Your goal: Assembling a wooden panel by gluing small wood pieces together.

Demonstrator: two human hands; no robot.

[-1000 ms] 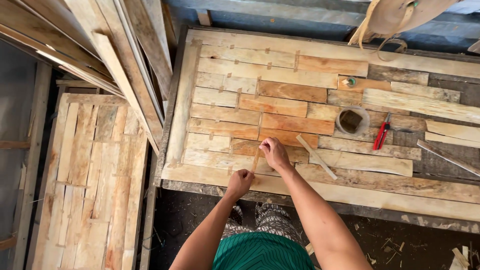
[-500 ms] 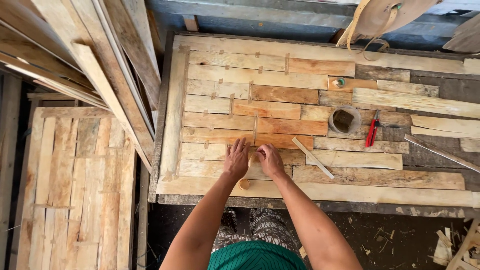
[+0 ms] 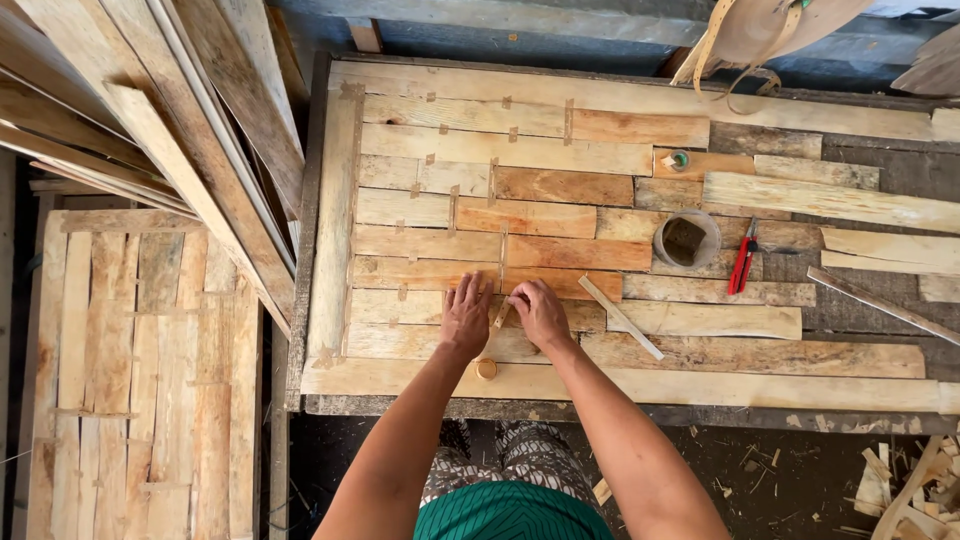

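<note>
1. Left hand (image 3: 466, 315): laid palm down on the wooden slat panel (image 3: 480, 150), fingers spread and flat, closed on nothing; fingertips at the seam between two rows of slats
2. Right hand (image 3: 540, 312): just beside the left hand, fingers curled, fingertips pinching a small wood sliver (image 3: 503, 314) that stands slanted in the gap between the two hands; the sliver's lower end touches the panel
3. Wooden slat panel: large rectangular board of short pale and reddish-brown slats in horizontal rows, with small wood strips set across the joints; it fills the middle of the view
4. Round container (image 3: 686, 238): short grey cylinder, open at the top, standing on the panel well to the right of the hands; dark contents inside, kind cannot be told
5. Small round item (image 3: 679, 160): greenish rim, pale centre, on the panel above the container; too small to tell more
6. Red-handled pliers (image 3: 741, 265): lying on the panel just right of the container, handles pointing toward the person
7. Loose thin stick (image 3: 620, 316): pale, lying diagonally on the panel, near the right hand
8. Small round wooden plug (image 3: 486, 369): on the near edge slat, below the left hand's wrist
9. Slatted pallet (image 3: 120, 360): pale, lower left, apart from the panel
10. Stacked planks (image 3: 150, 110): leaning diagonally at upper left
11. Wood scraps (image 3: 900, 480): on the dark ground at lower right
</note>
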